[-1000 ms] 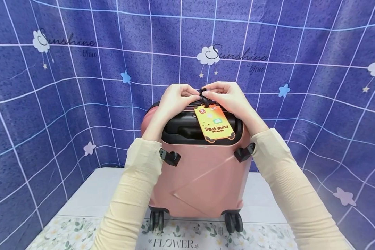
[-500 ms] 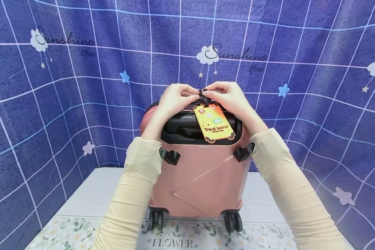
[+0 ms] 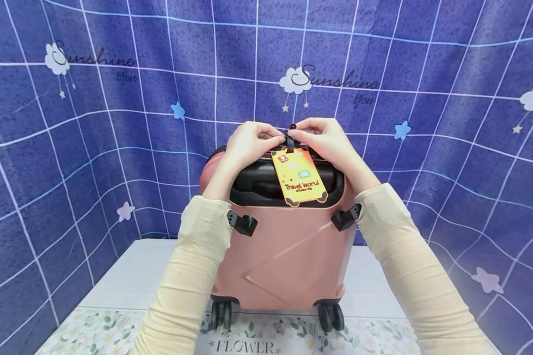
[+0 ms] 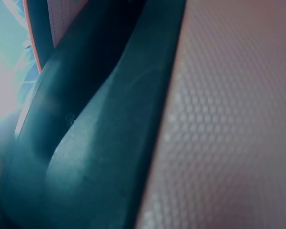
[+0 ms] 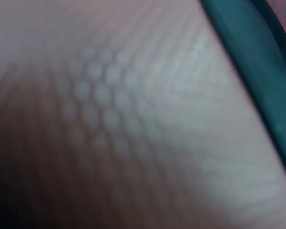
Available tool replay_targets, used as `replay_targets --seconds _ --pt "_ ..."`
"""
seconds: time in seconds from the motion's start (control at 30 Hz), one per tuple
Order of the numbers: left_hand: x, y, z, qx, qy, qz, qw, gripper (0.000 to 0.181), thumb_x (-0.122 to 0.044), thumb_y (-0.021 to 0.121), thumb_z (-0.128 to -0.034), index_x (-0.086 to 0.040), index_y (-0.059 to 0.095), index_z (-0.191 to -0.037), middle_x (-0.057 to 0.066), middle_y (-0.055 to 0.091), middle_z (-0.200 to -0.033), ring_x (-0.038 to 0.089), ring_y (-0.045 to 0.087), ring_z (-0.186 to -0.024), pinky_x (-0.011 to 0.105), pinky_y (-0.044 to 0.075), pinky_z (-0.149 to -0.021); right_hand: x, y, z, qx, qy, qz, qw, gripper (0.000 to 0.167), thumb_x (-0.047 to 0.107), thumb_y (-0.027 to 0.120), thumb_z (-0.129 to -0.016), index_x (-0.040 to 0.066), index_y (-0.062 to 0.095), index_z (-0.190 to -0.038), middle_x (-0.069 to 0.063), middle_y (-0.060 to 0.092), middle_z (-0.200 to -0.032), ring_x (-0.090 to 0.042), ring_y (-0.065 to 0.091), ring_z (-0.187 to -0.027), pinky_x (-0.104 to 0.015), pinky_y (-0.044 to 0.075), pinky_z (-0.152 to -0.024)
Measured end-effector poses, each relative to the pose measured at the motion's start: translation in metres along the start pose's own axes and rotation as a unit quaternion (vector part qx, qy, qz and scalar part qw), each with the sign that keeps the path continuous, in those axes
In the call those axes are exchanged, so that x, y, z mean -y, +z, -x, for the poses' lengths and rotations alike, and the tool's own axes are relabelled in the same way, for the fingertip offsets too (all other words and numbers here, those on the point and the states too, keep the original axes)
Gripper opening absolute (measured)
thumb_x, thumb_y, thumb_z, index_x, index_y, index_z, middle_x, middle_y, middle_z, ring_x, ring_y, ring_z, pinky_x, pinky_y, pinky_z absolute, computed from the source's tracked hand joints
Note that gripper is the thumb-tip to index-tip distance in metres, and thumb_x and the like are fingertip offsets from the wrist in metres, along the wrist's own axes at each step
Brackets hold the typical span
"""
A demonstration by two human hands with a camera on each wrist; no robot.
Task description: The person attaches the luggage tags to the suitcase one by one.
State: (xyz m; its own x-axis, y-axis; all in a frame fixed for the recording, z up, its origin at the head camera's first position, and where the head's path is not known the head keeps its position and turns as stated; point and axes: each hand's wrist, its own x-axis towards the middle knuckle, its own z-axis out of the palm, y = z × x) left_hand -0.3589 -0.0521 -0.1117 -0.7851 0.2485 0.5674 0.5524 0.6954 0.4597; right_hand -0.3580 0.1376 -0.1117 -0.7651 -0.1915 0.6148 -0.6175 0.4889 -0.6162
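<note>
A pink suitcase [image 3: 288, 261] stands upright on its wheels, with a black recessed panel [image 3: 257, 185] near its top. In front of that recess hangs a yellow-orange luggage tag [image 3: 299, 180] on a black strap [image 3: 290, 143]. My left hand [image 3: 249, 144] pinches the strap from the left side. From the right, my right hand [image 3: 325, 139] pinches it as well, and a small dark end shows above those fingertips. Both wrist views show only the textured shell [image 4: 229, 119] and dark trim [image 5: 250, 76] up close; neither hand appears there.
Beneath the suitcase lies a white surface [image 3: 124, 276] with a flower-printed mat [image 3: 97, 331] along its front. A blue grid-patterned curtain [image 3: 248, 49] surrounds it at the back and sides. Black wrist mounts [image 3: 243, 223] sit at both cuffs.
The luggage tag has swung slightly left, and its strap hangs straighter. The dark end above my right fingertips shows more clearly. Both hands have stayed nearly in place.
</note>
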Motion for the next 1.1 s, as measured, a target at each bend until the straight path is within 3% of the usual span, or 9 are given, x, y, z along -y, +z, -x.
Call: replay_targets --seconds 0.27,0.57,0.83,1.1 --pt "-0.0001 0.0001 0.0004 -0.001 -0.006 0.002 1.0000 0.023 -0.039 0.063 -0.0873 -0.024 0.073 -0.102 -0.005 0.072 -0.102 0.011 0.062 -0.104 0.040 0.043 -0.091 0.0021 0.0003 0.0011 0.005 -0.018 0.035 0.9992 0.022 0.027 0.069 -0.085 0.008 0.071 -0.096 0.005 0.053 -0.060 -0.006 0.042 -0.056 -0.022 0.032 -0.053" --pt "-0.0013 0.0001 0.0000 0.007 -0.017 -0.006 0.9998 0.025 -0.041 0.063 -0.0872 -0.027 0.073 -0.105 -0.005 0.071 -0.105 0.012 0.061 -0.106 0.038 0.045 -0.086 0.0017 -0.0009 0.0040 -0.005 -0.017 0.027 0.9995 0.021 0.028 0.069 -0.085 0.010 0.071 -0.096 0.002 0.055 -0.061 -0.007 0.043 -0.056 -0.022 0.033 -0.053" --pt "-0.0022 -0.0002 0.0004 0.019 -0.023 -0.015 0.9994 0.026 -0.042 0.061 -0.0885 -0.027 0.072 -0.107 -0.005 0.070 -0.108 0.013 0.059 -0.110 0.040 0.043 -0.090 -0.0005 -0.0017 0.0042 -0.017 -0.011 0.008 0.9998 0.025 0.030 0.070 -0.084 0.011 0.072 -0.100 0.007 0.063 -0.070 -0.013 0.054 -0.071 -0.022 0.042 -0.062" --pt "-0.0018 -0.0004 0.0012 0.011 -0.012 -0.018 0.9997 0.024 -0.040 0.061 -0.0888 -0.026 0.073 -0.104 -0.006 0.072 -0.103 0.011 0.060 -0.108 0.039 0.043 -0.089 0.0007 -0.0016 0.0025 0.008 0.000 0.007 0.9999 0.027 0.032 0.068 -0.085 0.009 0.072 -0.098 0.008 0.064 -0.074 -0.020 0.054 -0.077 -0.022 0.042 -0.065"
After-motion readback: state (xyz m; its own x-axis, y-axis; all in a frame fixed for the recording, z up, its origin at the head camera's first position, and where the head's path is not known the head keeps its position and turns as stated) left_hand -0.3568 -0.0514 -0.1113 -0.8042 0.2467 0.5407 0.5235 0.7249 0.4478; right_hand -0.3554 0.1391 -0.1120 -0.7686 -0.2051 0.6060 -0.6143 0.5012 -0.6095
